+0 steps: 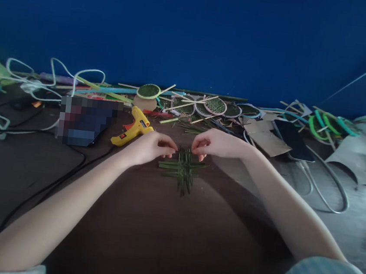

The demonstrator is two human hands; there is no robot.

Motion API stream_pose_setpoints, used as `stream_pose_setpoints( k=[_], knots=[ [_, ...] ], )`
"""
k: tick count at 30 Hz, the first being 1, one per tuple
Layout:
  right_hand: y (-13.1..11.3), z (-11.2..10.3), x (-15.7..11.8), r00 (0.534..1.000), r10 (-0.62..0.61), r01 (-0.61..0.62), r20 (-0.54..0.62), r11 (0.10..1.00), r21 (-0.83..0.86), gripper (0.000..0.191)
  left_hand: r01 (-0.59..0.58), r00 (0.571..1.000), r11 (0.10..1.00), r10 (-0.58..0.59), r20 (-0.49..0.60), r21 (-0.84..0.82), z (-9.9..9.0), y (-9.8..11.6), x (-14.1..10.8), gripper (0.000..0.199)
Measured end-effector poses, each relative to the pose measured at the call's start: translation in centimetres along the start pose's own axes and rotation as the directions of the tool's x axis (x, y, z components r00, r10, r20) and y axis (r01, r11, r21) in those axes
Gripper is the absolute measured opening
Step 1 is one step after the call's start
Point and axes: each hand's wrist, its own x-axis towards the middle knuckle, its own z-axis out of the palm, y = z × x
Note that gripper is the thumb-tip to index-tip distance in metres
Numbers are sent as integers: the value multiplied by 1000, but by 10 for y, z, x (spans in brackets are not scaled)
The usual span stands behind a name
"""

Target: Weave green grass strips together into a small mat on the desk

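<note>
Several narrow green leaf strips cross one another in a small woven piece (pixel 184 168) that lies flat on the dark table. At its upper left corner is my left hand (pixel 151 147), thumb and fingertips pinched together. My right hand (pixel 214 143) pinches in the same way at the upper right corner. Between the two hands the upper strip ends stick up away from me. A thin leaf strip seems to run between my fingertips, though the fingers mostly hide it.
A yellow glue gun (pixel 132 128) lies just beyond my left hand. Left of it is a partly blurred phone (pixel 86 127) with black cables. Round woven discs (pixel 149 91), sticks and scraps line the blue wall (pixel 194 33). Cardboard (pixel 264 134) and a dark phone (pixel 293 140) with a cable lie right.
</note>
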Motion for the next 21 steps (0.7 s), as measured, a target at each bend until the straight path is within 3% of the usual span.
stream_pose_setpoints(
  k=[15,21],
  knots=[
    [4,2,5,995,-11,16,99,999,-50,12,25,999,997,-22,37,-74,5,5,0,17],
    [19,-9,5,999,38,-39,-12,991,-131,12,18,969,991,16,-246,135,0,5,-4,21]
  ],
)
